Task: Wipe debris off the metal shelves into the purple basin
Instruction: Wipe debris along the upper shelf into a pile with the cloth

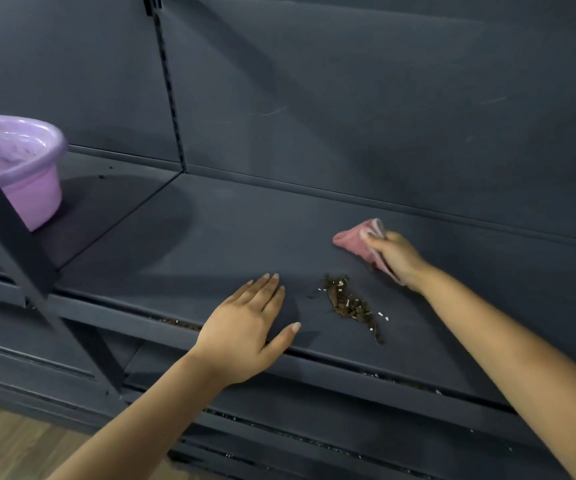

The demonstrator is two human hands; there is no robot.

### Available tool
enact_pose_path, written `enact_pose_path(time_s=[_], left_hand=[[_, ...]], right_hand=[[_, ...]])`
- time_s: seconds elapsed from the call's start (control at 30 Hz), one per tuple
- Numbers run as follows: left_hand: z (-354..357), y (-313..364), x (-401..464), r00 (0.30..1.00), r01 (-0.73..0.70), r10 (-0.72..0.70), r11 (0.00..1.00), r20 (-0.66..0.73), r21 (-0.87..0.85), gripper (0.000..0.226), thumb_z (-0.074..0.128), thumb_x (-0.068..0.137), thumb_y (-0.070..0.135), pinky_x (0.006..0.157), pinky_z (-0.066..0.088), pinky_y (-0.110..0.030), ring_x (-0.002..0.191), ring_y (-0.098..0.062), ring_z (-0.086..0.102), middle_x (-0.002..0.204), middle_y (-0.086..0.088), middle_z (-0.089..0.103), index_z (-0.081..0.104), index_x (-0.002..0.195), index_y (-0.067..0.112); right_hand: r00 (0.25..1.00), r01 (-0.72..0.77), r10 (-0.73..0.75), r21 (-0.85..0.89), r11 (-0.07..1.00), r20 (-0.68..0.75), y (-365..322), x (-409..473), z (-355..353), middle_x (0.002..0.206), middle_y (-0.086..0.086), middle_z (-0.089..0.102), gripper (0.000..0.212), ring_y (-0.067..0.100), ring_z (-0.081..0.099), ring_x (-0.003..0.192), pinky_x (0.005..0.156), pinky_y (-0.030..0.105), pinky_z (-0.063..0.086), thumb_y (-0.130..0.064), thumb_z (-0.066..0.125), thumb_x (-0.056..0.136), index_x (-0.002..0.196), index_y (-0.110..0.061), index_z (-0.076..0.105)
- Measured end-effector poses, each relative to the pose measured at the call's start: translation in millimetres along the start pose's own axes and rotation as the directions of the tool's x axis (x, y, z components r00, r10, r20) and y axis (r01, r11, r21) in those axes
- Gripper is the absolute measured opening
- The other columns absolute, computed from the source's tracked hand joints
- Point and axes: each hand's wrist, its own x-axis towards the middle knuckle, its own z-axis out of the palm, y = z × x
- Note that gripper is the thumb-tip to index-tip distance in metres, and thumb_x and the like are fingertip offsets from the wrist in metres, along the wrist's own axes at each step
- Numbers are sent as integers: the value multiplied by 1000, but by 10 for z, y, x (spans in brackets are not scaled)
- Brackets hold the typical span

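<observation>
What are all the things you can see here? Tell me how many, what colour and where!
basin: one, purple, far left on the shelf
cloth: one, pink, on the shelf, right of middle
debris: one brown pile with white bits, near the shelf's front
shelf: one in full view, dark grey, across the middle
floor: wood-brown, bottom left
left hand: one, flat on the shelf's front edge
right hand: one, gripping the cloth

A strip of wood-grain floor (6, 441) shows at lower left, below a slotted upright (169, 81) at upper centre.
</observation>
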Motion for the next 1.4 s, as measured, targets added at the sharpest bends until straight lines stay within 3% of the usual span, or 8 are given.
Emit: enact_pose_path(time_s=[0.17,0.3,0.43,0.57,0.8,0.9,1.1,1.4], left_hand=[[-23,9,1,1000,2,-2,1000,5,8,76,10,101,51,99,37,-36,115,-24,61,123,-13,64,68,116,3],[-54,17,-5,1000,-7,6,1000,16,10,75,10,101,49,98,36,-33,112,-21,63,120,-10,66,69,113,5],[-65,6,-23,999,-20,21,1000,31,-11,74,10,102,47,98,38,-34,112,-20,63,120,-10,66,70,112,5],[-85,-25,-50,999,-42,43,999,28,-22,75,9,102,46,97,40,-40,110,-23,64,119,-13,67,70,111,2],[-101,-99,-106,991,2,7,998,137,-60,80,6,101,48,98,38,-40,111,-27,63,120,-16,65,68,113,-2],[-83,-102,-120,989,32,-14,993,146,-118,90,-4,97,55,106,28,-37,124,-28,54,132,-16,57,60,125,-1],[-52,-107,-130,995,22,-4,984,101,-175,101,-15,89,62,111,18,-31,135,-26,42,143,-15,46,50,135,0],[-143,-138,-158,993,10,8,988,116,-151,105,-21,87,61,111,14,-31,135,-24,42,144,-14,45,49,136,1]], right_hand=[[993,5,2,-59,998,121,-28,-328,361,107,1,67,22,7,63,99,93,14,44,-15,44,99,102,-12,65],[999,7,-11,-73,997,-51,-165,-469,294,98,4,63,21,8,58,89,69,4,41,-20,46,98,104,-8,63],[961,-1,-33,-120,993,-273,-217,-721,-89,95,2,68,23,12,61,89,85,24,45,-29,48,97,100,-14,65],[888,-82,21,-112,990,-459,-152,-1160,-460,89,1,63,32,12,58,83,76,27,43,-31,46,98,107,-5,62],[814,-260,68,-259,930,-576,74,-1598,-208,109,-1,63,23,20,55,111,85,25,40,-35,42,100,103,-34,65],[767,-363,88,-316,876,-636,-47,-1507,122,129,9,58,36,31,44,127,101,29,30,-39,37,100,126,-25,58],[846,-311,37,-435,845,-532,-258,-981,968,102,13,67,38,30,59,104,87,31,36,-37,33,102,109,-11,59],[889,-184,33,-290,939,-456,-340,-745,1234,118,10,61,37,28,55,112,94,34,41,-35,33,102,122,-13,55]])
